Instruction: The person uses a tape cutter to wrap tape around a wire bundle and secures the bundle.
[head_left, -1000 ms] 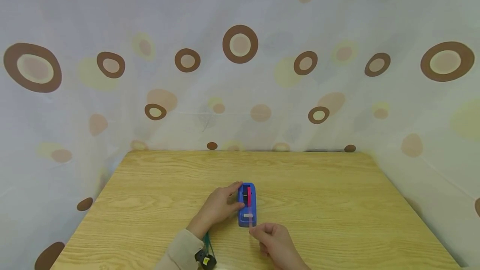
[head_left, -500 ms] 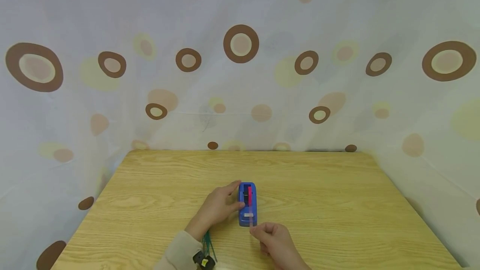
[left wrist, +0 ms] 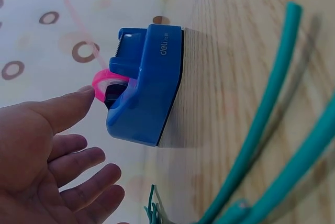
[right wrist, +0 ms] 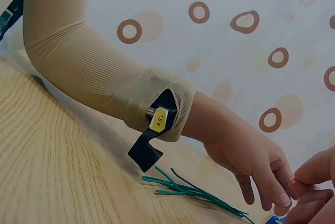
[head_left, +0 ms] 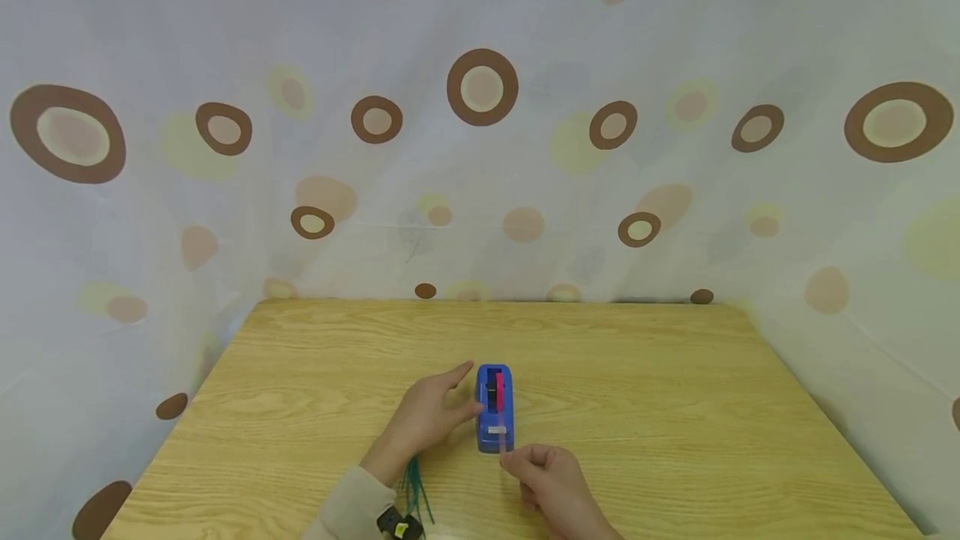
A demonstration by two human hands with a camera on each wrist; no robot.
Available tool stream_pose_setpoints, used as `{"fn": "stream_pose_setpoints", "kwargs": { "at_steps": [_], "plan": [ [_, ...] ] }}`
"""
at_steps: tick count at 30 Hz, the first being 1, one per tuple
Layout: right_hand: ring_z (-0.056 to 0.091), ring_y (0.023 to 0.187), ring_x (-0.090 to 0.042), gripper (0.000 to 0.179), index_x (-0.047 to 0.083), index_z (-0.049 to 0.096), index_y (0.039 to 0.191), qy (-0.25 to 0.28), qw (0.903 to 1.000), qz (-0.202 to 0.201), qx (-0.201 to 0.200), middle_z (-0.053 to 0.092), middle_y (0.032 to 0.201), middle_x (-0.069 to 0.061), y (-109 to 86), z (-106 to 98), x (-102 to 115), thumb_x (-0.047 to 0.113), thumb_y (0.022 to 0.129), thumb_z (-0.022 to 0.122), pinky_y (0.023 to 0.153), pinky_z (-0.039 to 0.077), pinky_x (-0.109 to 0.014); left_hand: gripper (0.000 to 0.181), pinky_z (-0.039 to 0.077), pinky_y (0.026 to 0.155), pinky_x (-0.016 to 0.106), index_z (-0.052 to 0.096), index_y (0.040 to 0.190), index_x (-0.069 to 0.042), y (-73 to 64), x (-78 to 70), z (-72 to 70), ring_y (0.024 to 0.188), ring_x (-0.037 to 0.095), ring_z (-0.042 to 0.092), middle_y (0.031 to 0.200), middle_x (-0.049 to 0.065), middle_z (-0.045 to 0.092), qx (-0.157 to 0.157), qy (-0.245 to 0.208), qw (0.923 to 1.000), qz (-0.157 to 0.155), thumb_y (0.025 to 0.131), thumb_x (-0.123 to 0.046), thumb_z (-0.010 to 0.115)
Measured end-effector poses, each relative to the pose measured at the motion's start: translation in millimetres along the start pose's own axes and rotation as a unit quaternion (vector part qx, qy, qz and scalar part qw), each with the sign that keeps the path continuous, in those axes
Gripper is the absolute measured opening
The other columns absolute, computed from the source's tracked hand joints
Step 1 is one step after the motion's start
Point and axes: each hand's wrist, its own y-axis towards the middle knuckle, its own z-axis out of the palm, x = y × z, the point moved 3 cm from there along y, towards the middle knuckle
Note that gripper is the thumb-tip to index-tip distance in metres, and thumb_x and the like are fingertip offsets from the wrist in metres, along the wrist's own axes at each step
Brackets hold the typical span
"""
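Note:
A blue tape dispenser with a pink tape roll stands on the wooden table. From the roll a strip of pinkish tape runs over the cutter and past the dispenser's near end. The thumb and forefinger of my right hand pinch the strip's end. My left hand is at the dispenser's left side, fingers spread and holding nothing. In the left wrist view its thumb tip overlaps the edge of the pink roll; whether they touch I cannot tell.
Several green strands lie on the table beneath my left wrist. A black strap with a yellow label is on the left sleeve. Behind the table hangs a cloth patterned with brown rings.
My left hand has drawn slightly left, its fingers coming off the dispenser's top edge. My right hand and the tape strip stay about where they were.

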Motion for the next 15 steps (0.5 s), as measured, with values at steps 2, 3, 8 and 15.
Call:
{"fn": "stream_pose_setpoints", "kwargs": {
  "at_steps": [2,3,8,15],
  "plan": [
    [0.039,0.055,-0.011,0.025,-0.004,0.070,0.096,0.000,1.0000,0.002,-0.001,0.042,0.059,0.006,-0.1,0.2,-0.2,0.022,0.093,0.070,0.054,0.035,-0.023,0.067,0.046,0.097,0.051,0.046,0.148,-0.014,-1.8,-0.2,-1.3,0.123,0.035,0.056,0.142,0.010,0.054,-0.003,0.001,1.0000,0.002,0.092,-0.041,0.069],
    [0.039,0.055,-0.011,0.026,-0.004,0.070,0.096,0.000,1.0000,0.002,-0.001,0.042,0.059,0.006,0.0,0.3,-0.3,0.022,0.093,0.070,0.054,0.035,-0.023,0.067,0.046,0.097,0.051,0.046,0.148,-0.014,-2.5,-0.2,-1.9,0.123,0.034,0.056,0.141,0.010,0.054,-0.004,0.002,1.0000,0.003,0.092,-0.041,0.069],
    [0.039,0.055,-0.011,0.027,-0.004,0.070,0.096,0.000,1.0000,0.001,0.000,0.042,0.059,0.006,0.8,0.5,-0.4,0.022,0.093,0.070,0.054,0.036,-0.023,0.065,0.045,0.097,0.052,0.046,0.148,-0.014,-6.3,1.3,-4.5,0.123,0.034,0.055,0.141,0.010,0.054,-0.010,0.001,0.9999,0.005,0.093,-0.040,0.069],
    [0.040,0.056,-0.011,0.026,-0.003,0.070,0.095,-0.010,0.9999,0.010,-0.004,0.042,0.060,0.005,1.9,0.7,-1.7,0.023,0.094,0.069,0.054,0.036,-0.024,0.064,0.045,0.098,0.052,0.047,0.148,-0.014,-9.9,4.4,-8.2,0.123,0.033,0.055,0.138,0.009,0.057,-0.017,0.000,0.9998,0.011,0.093,-0.040,0.068]
  ]
}}
